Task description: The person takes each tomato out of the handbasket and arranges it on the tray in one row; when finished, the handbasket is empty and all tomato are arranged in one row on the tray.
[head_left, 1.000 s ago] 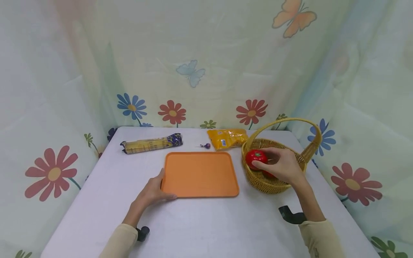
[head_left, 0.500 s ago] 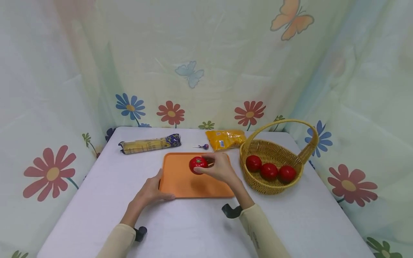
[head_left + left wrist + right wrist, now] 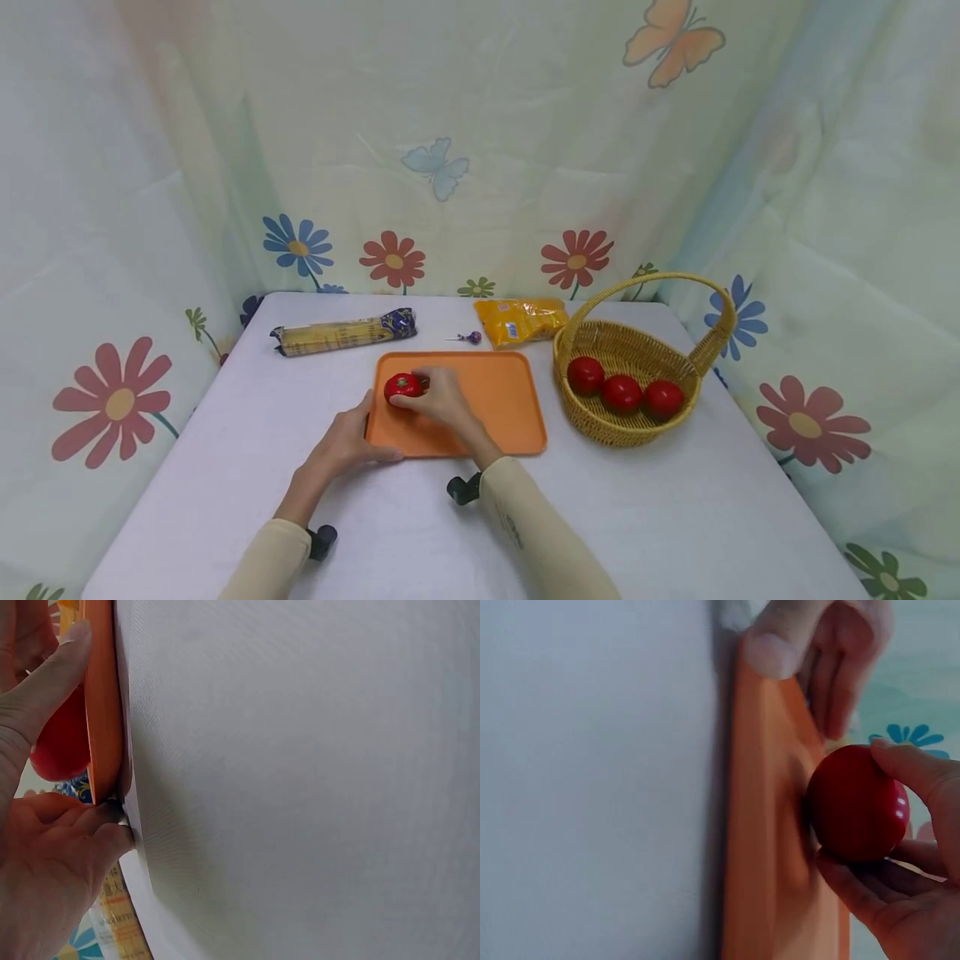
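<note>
A red tomato (image 3: pixel 402 388) with a green top is pinched between the thumb and fingers of my right hand (image 3: pixel 444 400). It is at the left part of an orange tray (image 3: pixel 487 408). In the right wrist view the tomato (image 3: pixel 859 802) is very close to the tray's surface (image 3: pixel 776 825); contact cannot be made out. My left hand (image 3: pixel 348 440) grips the tray's near left corner, thumb along the front edge and fingers at the left side. The left wrist view catches the tomato's red side (image 3: pixel 64 746) behind the thumb.
Right of the tray stands a wicker basket (image 3: pixel 600 429) with a tall handle, holding three red tomatoes (image 3: pixel 621 394). Behind the tray lie a long yellow noodle packet (image 3: pixel 341 333), a small lollipop (image 3: pixel 474 337) and a yellow bag (image 3: pixel 521 321). A patterned curtain surrounds the white table.
My right hand has lifted a tomato from the basket, carried it left across the tray and lowered it at the tray's left part. My left hand has stayed at the tray's corner.
</note>
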The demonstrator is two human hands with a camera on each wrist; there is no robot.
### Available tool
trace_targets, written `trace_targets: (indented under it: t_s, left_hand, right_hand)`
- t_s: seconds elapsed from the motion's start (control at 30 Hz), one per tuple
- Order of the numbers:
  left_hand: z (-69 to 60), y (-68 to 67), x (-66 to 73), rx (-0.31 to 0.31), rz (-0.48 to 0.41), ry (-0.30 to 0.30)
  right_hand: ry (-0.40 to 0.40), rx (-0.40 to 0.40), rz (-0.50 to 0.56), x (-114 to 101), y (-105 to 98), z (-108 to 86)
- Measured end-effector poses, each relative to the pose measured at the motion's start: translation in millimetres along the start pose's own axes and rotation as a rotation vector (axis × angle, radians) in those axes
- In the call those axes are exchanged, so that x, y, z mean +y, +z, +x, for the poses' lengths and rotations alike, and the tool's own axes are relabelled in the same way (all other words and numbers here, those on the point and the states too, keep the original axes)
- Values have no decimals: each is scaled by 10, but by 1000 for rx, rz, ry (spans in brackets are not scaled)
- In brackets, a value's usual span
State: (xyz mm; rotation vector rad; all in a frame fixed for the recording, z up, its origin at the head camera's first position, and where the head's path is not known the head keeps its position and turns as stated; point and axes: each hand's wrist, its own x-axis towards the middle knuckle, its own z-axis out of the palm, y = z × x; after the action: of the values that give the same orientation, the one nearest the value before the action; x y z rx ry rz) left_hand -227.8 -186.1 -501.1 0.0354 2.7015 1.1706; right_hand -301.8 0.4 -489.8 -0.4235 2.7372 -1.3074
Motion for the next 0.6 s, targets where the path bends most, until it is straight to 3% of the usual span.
trace_targets:
  t_s: [0.6]
  left_hand:
    - [19,1,-2,-12,23,-26]
  right_hand:
    - [-30,-11,59,-29,136,-10]
